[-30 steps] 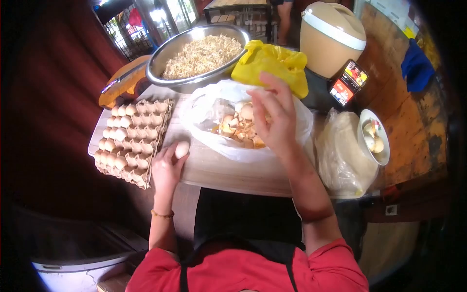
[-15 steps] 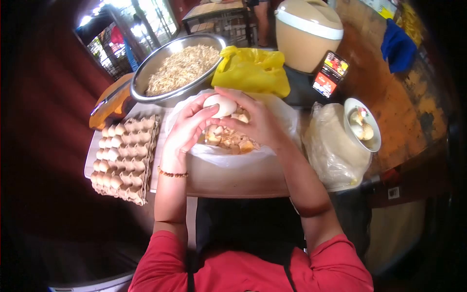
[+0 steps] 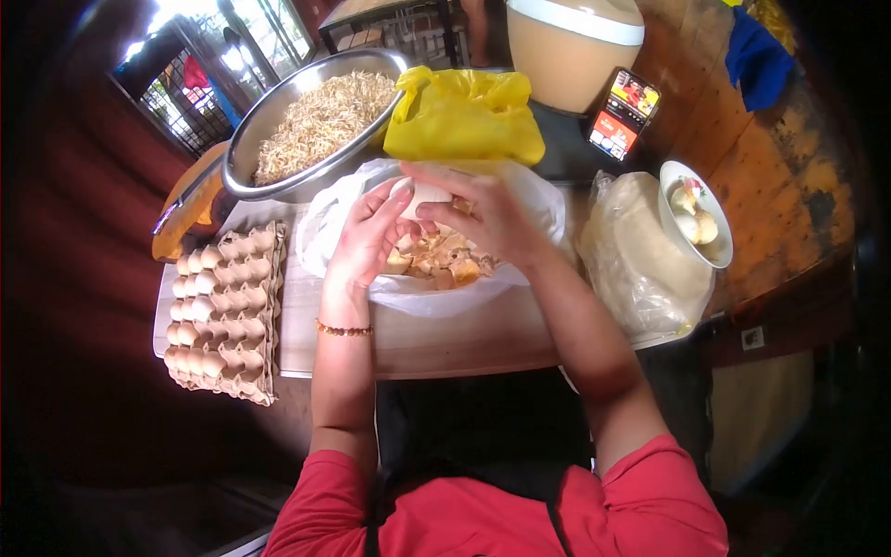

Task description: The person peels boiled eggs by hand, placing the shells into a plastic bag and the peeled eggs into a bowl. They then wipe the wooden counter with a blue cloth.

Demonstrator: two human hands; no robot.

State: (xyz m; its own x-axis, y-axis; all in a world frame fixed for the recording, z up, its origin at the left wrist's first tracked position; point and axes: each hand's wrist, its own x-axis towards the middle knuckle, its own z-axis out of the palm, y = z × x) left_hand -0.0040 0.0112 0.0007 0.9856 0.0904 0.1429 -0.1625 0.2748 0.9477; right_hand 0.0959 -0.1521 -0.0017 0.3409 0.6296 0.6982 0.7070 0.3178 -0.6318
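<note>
A large white egg (image 3: 429, 193) is held between my two hands, above an open white plastic bag (image 3: 320, 232). My left hand (image 3: 369, 227) grips the egg from the left, its thumb on the shell. From the right my right hand (image 3: 487, 213) curls round it, fingers over the top and thumb near the front. Broken shell pieces (image 3: 445, 260) lie in the bag below. To the left, a cardboard tray (image 3: 249, 302) holds several eggs (image 3: 201, 309) and has bare cups on its right side.
Behind the bag are a metal bowl (image 3: 243, 172) of shredded material, a yellow bag (image 3: 464, 121), a beige cooler (image 3: 566, 56) and a phone (image 3: 624, 113). On the right lie a clear plastic bag (image 3: 640, 260) and a white bowl (image 3: 722, 251) with food.
The view has shifted a little. My right thumb has moved onto the egg's front, and the fingers of both hands cover more of the egg.
</note>
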